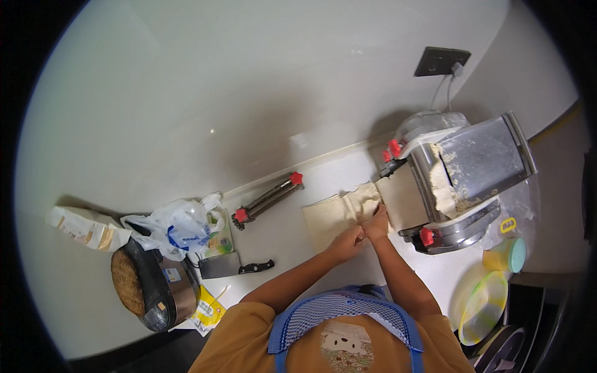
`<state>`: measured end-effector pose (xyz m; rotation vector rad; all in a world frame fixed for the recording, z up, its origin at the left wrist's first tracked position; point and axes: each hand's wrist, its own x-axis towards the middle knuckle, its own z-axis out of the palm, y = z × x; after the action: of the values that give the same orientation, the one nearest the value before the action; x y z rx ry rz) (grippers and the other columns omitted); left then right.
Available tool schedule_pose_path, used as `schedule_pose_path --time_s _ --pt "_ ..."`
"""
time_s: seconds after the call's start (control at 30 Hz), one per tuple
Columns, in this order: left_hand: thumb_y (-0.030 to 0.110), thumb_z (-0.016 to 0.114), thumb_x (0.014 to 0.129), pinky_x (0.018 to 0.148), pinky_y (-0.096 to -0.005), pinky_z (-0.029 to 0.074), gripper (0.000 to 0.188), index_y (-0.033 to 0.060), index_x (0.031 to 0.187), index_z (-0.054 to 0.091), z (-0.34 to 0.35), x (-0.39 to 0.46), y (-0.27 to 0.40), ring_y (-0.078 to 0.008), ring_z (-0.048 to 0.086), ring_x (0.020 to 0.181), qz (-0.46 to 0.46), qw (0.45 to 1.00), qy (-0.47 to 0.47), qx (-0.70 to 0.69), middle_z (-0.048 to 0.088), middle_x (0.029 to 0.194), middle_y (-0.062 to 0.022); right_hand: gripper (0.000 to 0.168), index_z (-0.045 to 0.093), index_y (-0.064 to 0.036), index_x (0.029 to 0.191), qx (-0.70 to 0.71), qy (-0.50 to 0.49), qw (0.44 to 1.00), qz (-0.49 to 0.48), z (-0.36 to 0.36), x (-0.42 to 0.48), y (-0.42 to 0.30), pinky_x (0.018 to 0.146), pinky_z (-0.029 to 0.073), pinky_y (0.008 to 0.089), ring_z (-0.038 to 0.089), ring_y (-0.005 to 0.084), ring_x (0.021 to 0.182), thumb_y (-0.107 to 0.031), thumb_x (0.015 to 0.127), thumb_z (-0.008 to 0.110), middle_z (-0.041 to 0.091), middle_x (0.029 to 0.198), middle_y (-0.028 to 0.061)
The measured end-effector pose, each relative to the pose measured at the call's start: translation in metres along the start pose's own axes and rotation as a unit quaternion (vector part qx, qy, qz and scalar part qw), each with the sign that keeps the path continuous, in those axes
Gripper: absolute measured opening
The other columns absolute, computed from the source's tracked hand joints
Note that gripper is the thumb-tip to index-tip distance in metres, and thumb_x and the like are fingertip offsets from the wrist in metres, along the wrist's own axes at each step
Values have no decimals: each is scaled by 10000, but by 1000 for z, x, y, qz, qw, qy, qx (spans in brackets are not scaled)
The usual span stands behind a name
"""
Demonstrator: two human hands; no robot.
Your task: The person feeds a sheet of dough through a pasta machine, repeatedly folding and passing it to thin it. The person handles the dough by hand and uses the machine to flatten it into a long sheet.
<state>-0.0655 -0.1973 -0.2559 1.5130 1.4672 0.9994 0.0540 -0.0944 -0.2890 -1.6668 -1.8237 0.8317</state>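
Observation:
A pale dough sheet [329, 219] lies on the white counter with a ragged, rumpled right end. My left hand [346, 244] is curled at its near edge; the fingertips are hidden. Close against it, my right hand [377, 224] grips the rumpled end of the sheet, its fingers partly out of sight. Just right stands a metal dough-rolling machine [425, 182] with red star knobs. A smooth flap of dough [402, 198] hangs from its front towards my right hand, and more dough with crumbs sits on top along the roller.
Left of the dough are a cutter roller attachment [270, 198] with red knobs, a cleaver [224, 266], a white plastic bag [179, 228], a rice cooker [170, 284] and a yellow packet [209, 310]. A plastic basin [485, 310] and a lidded container [503, 256] stand at right. A wall socket [440, 61] holds a plug.

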Motion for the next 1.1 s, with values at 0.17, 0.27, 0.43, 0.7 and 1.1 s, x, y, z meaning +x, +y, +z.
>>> schedule_pose_path --time_s 0.17,0.27,0.43,0.7,1.1 --pt "86 577 867 725 -362 498 82 29 917 608 -50 -13 -18 -292 618 806 -69 976 202 37 618 890 -155 391 533 28 1213 297 -93 947 84 -28 -9 3 846 490 294 611 172 955 -28 831 594 636 1098 87" --pt "180 564 953 760 -336 518 188 36 1065 605 -78 -7 1 -187 626 842 -193 956 100 -197 652 948 -92 339 577 -19 1181 326 -72 943 22 -44 -29 -14 771 470 230 583 95 884 36 856 499 630 1025 9" --pt "392 490 1003 820 -363 532 417 51 1242 520 -65 7 48 -206 626 974 -322 765 50 -556 632 1083 -108 340 604 -72 1180 -18 -196 928 -318 -75 -49 -89 810 507 315 632 234 913 -31 844 582 640 1046 87" --pt "335 492 996 950 -529 484 460 84 1375 418 -49 -14 -1 -319 570 1164 -328 685 112 -641 545 1302 -149 438 554 -117 1299 397 -227 888 48 -79 -32 -56 866 507 353 606 192 1041 -161 876 659 615 1182 68" --pt "362 453 1005 1073 -542 371 561 67 1458 303 -74 -49 -4 -350 449 1306 -294 720 26 -628 440 1439 -139 320 544 -102 1206 783 39 610 116 -87 26 -43 918 503 456 560 313 1189 -194 911 626 563 1313 157"
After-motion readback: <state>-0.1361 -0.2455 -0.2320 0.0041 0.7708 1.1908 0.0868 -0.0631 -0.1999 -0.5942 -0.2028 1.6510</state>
